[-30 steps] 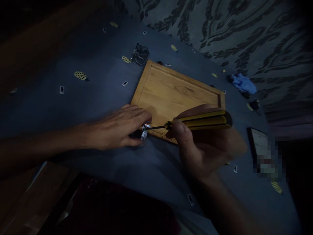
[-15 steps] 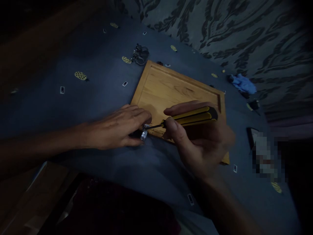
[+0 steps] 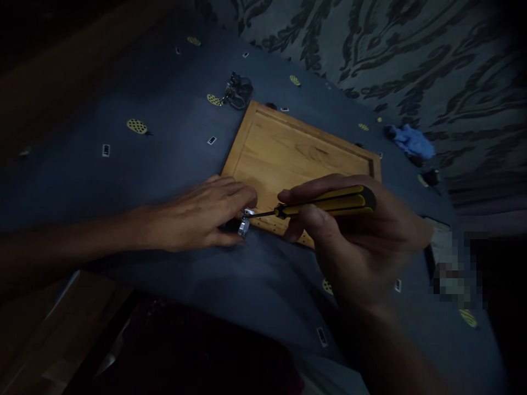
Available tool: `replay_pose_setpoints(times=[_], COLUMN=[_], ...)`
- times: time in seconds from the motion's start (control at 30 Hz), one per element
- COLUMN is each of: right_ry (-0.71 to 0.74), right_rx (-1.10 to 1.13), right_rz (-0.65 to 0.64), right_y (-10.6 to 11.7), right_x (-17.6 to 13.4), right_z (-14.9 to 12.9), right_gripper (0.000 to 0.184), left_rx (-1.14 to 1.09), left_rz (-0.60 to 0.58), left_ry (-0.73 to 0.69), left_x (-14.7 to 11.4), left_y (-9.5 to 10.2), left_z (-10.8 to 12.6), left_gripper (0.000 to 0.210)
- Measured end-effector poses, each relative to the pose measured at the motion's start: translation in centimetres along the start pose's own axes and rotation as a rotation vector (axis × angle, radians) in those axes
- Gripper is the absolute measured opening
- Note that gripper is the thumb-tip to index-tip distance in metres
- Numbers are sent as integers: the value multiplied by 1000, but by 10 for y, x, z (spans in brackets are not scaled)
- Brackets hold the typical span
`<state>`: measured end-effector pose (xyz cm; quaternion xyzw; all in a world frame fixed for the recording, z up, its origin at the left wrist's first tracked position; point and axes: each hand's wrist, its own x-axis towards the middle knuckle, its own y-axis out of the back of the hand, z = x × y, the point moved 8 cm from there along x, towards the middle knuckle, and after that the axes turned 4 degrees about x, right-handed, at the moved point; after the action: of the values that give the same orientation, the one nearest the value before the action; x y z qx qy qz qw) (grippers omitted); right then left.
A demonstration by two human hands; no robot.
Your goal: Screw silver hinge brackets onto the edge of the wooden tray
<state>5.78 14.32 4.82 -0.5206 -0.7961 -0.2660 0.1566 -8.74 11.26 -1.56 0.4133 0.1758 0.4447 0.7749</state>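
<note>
On the left side of the dim head view, the left hand (image 3: pixel 197 216) lies palm-down on the blue patterned cloth (image 3: pixel 135 181), fingers curled mostly closed and pinching a small shiny metal fitting (image 3: pixel 244 222) against the near-left corner of the wooden board (image 3: pixel 296 153). Fitting sits right at the board's edge, touching it, half hidden under the fingertips; can't tell its exact shape, looks like a hinge or clamp piece. To the right, the screwdriver (image 3: pixel 325 202) lies nearly horizontal over the board, thin dark shaft pointing left, tip meeting the fitting. Right hand (image 3: pixel 362 236) is wrapped closed around the yellow-black handle, thumb underneath, forefinger along the top. Judgement: the step in hand is driving or loosening 1 screw in that fitting, with the tip seated or about to seat; can't tell whether it's actually engaged in a screw head. Next move likely calls for keeping the shaft in line with the screw, steady axial pressure and wrist rotation, while the left hand pins the fitting so it doesn't twist or slide off the corner. Low light makes a slipped tip a real risk. Further back, 1 more metal fitting (image 3: pixel 236 90) sits beyond the board's far-left corner, and a crumpled blue rag (image 3: pixel 411 140) lies far right, well apart from both hands.
</note>
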Motion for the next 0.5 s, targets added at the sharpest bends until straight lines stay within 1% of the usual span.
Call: replay_pose_setpoints(times=[0.13, 0.27, 0.33, 0.5], right_ry=[37, 60, 63, 84], right_rx=[-43, -70, -81, -114], right_rz=[8, 68, 88, 80], right_y=[-1, 0, 0, 1], right_x=[-3, -6, -6, -7], right_z=[0, -1, -2, -2], right_gripper=[2, 1, 3, 9], left_rx=[10, 5, 0, 5], left_rz=[-7, -6, -5, 0], left_ry=[12, 22, 17, 7], left_x=[0, 1, 1, 1], left_y=[0, 0, 0, 1], left_z=[0, 0, 0, 1], left_gripper=[31, 30, 30, 31])
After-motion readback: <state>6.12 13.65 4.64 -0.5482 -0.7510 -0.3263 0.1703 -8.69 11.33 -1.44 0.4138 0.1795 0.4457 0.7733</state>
